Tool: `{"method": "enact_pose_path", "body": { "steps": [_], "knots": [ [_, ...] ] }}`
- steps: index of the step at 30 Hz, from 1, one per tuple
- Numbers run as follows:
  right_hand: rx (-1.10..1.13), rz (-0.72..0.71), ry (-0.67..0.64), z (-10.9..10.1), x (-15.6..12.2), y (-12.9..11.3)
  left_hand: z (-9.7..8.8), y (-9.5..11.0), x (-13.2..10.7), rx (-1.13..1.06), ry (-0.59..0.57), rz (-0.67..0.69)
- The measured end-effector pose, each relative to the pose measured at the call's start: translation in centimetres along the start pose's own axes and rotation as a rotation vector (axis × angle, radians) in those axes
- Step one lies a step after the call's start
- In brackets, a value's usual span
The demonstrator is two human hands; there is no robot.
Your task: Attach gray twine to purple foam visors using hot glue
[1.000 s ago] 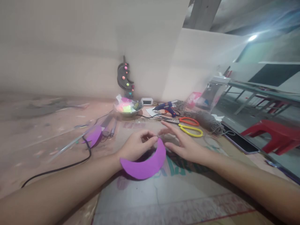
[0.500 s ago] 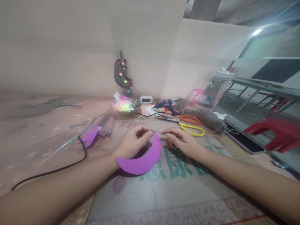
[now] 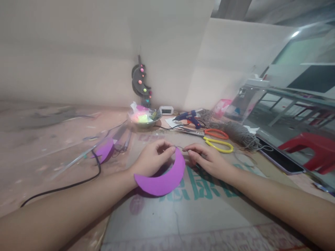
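Observation:
A purple crescent cutout [image 3: 163,183] hangs over the cardboard, its upper tip pinched between the thumb and fingers of my left hand [image 3: 157,157]. From that tip a thin grey string [image 3: 180,147] runs across to my right hand [image 3: 205,158], whose thumb and forefinger are closed on it. The crescent's lower tip lies against my left wrist. Beneath both hands lies a cardboard sheet [image 3: 146,226] with green and red print.
Beyond my hands are scissors [image 3: 218,144], a blue glue gun [image 3: 188,116], grey yarn [image 3: 239,134] and a glass bowl [image 3: 146,123] with colourful bits. A phone [image 3: 281,158] lies right; a purple piece [image 3: 104,151] and black cable [image 3: 78,184] lie left. A decorated crescent [image 3: 138,82] hangs on the wall.
The whole view has shifted slightly, so things sit a little further right. Both hands keep their hold on the crescent and the string, with almost no movement between them.

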State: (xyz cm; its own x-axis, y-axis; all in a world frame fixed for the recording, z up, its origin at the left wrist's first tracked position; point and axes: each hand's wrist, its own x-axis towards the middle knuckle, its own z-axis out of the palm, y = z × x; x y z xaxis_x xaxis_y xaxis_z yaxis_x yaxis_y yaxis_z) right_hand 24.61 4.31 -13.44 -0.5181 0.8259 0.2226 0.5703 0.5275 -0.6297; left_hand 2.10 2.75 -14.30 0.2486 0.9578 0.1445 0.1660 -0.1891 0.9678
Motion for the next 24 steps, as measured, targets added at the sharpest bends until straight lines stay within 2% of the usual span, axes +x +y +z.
{"method": "enact_pose_path", "body": {
  "steps": [8,17,19,24],
  "knots": [
    [-0.028,-0.026,0.003,-0.03,0.0,-0.08,0.15,0.21,-0.04,-0.02,-0.003,-0.022],
    [-0.041,-0.032,0.002,0.0,-0.04,-0.15,0.1,-0.1,-0.08,-0.02,-0.017,0.017],
    [-0.065,-0.068,0.04,-0.01,-0.03,-0.12,0.1,-0.03,-0.11,-0.013,-0.017,0.012],
    [-0.056,-0.2,0.246,0.05,-0.21,-0.63,0.12,0.06,-0.33,0.041,-0.042,0.073]
  ]
}}
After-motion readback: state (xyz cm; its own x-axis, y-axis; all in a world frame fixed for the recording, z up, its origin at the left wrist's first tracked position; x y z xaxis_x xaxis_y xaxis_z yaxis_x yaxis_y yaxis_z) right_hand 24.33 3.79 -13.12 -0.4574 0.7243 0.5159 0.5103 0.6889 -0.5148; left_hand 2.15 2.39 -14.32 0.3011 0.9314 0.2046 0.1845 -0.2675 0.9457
